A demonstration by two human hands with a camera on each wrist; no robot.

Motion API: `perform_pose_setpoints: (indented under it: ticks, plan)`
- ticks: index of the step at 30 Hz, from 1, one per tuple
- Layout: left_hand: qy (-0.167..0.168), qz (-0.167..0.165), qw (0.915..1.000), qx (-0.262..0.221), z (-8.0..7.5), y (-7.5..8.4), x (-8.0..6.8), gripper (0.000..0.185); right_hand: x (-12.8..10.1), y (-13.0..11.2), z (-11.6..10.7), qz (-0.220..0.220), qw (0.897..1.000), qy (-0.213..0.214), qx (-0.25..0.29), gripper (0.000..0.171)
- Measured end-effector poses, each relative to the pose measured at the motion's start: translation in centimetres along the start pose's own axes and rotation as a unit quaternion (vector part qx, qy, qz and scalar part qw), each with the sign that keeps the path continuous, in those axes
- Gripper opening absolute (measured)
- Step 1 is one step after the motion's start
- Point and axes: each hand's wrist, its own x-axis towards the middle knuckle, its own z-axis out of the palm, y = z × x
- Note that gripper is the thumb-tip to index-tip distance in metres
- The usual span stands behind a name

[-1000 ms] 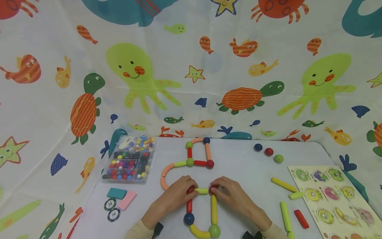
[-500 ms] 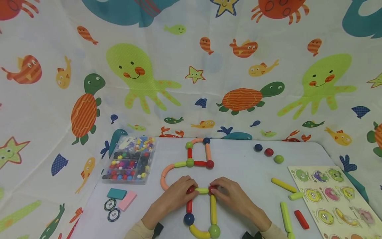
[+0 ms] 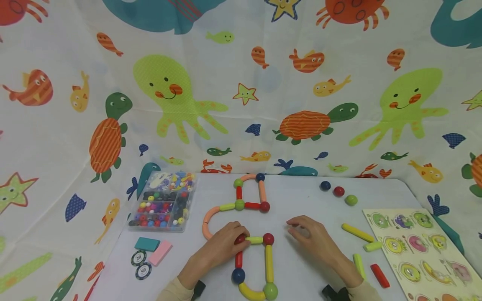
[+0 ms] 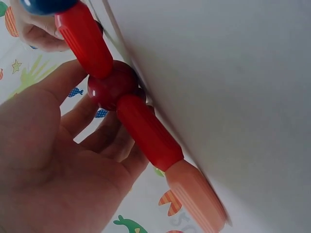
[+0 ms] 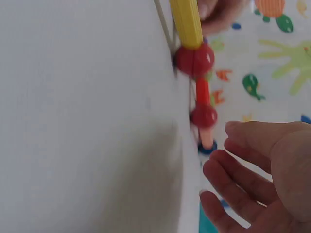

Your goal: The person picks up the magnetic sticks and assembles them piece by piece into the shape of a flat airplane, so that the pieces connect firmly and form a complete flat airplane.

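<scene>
My left hand [image 3: 226,243] grips a dark red ball [image 4: 112,85] at the upper left corner of a loop of magnetic rods and balls. From that ball a short green rod [image 3: 256,240] runs to another red ball [image 3: 268,239], and a red rod [image 3: 239,260] leads to a blue ball [image 3: 238,275]. A long yellow rod [image 3: 269,264], a green ball [image 3: 270,290] and a curved yellow rod [image 3: 251,292] form the rest of the loop. My right hand [image 3: 314,239] is over the table to the right, apart from the loop, fingers loosely bent around nothing.
Beyond stands a smaller rod loop with a red ball [image 3: 265,206]. Left are a bead box [image 3: 156,229], chips [image 3: 143,270] and two blocks, one pink [image 3: 160,252]. Right are loose balls [image 3: 339,191], several rods like the red rod [image 3: 380,276], and a picture board [image 3: 399,260].
My right hand has let go of the red ball at the loop's right corner and moved right. Just before, that ball and the yellow rod shifted slightly left. My left hand has stayed put.
</scene>
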Motion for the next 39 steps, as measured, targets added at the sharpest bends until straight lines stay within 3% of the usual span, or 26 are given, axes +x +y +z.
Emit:
perform_pose_setpoints:
  ticks: [9,17,23,32,39]
  plan:
    - [-0.002,-0.001,1.0,-0.008,0.0,-0.2,0.0,0.025,-1.7,6.1,-5.9,-0.009,0.992,0.087,-0.089,0.026]
    - [-0.007,-0.006,0.9999,-0.008,-0.2,-0.2,0.0,0.026,-4.4,9.0,-9.9,0.092,0.989,0.072,-0.09,0.038]
    - [-0.009,-0.007,0.9999,-0.007,-0.4,-0.2,-0.1,0.027,-5.2,10.2,-11.0,0.118,0.983,0.049,-0.13,0.04]
    - [-0.01,-0.005,0.9999,-0.011,-0.3,-0.3,-0.1,0.026,-4.8,11.1,-10.9,0.156,0.979,0.02,-0.131,0.034]
    - [-0.012,-0.008,0.9998,-0.015,-0.2,-0.2,0.0,0.027,-4.1,10.9,-9.9,0.089,0.987,0.037,-0.128,0.03]
